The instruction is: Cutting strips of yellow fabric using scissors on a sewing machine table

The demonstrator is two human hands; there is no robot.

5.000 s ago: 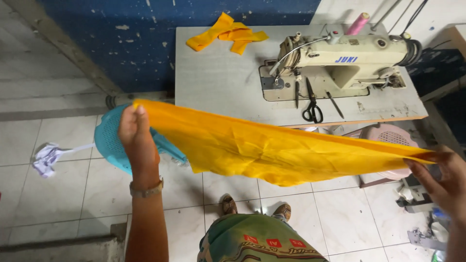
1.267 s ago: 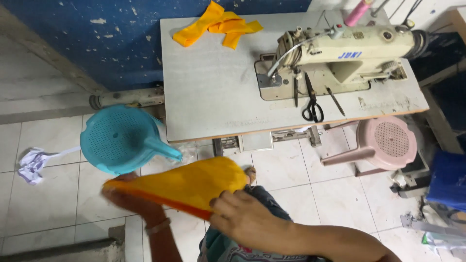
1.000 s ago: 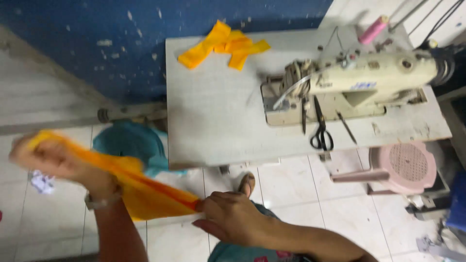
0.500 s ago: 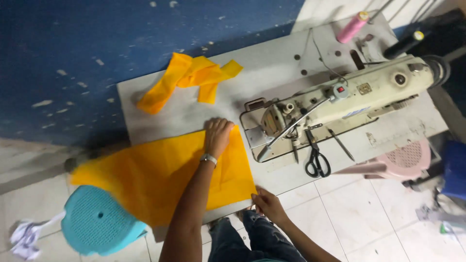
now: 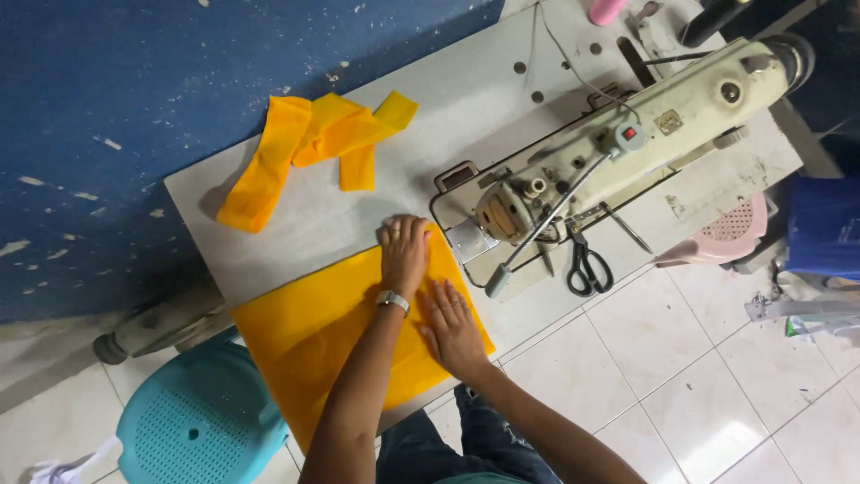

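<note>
A folded sheet of orange-yellow fabric point(image 5: 331, 336) lies flat on the grey sewing table point(image 5: 421, 116), its left part hanging over the table's near edge. My left hand point(image 5: 405, 254) presses palm-down on the fabric's far right corner, close to the sewing machine's needle end. My right hand point(image 5: 453, 323) lies flat on the fabric just below it, fingers spread. Neither hand holds anything.
A cream sewing machine point(image 5: 627, 152) stands on the table's right half, with black scissors point(image 5: 587, 267) in front of it. Orange-yellow fabric strips point(image 5: 309, 148) lie at the table's far left. A teal plastic stool point(image 5: 202, 421) and a pink stool point(image 5: 730, 237) stand on the tiled floor.
The fabric, earlier held stretched and then folded in the air, now lies on the table. My right hand has come up from the table edge onto the fabric beside my left.
</note>
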